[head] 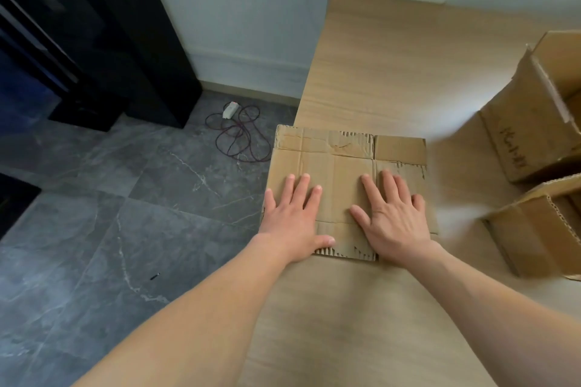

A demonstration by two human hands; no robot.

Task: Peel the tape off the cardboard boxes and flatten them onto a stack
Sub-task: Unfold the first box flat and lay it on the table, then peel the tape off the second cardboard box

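Note:
A flattened cardboard box [339, 151] lies at the left edge of the wooden table [393, 72], its left side hanging slightly over the edge. My left hand [294, 217] presses flat on its left part, fingers spread. My right hand [391, 215] presses flat on its right part, palm down. Neither hand grips anything. Two more cardboard boxes stand unfolded at the right: one with handwriting on its side [531, 122], and a nearer one [540, 229] with its top open.
Left of the table is a grey marble floor [110, 229] with a tangled dark cable and white adapter [235, 132]. A black cabinet [103, 41] stands at the back left. A white wall runs behind the table.

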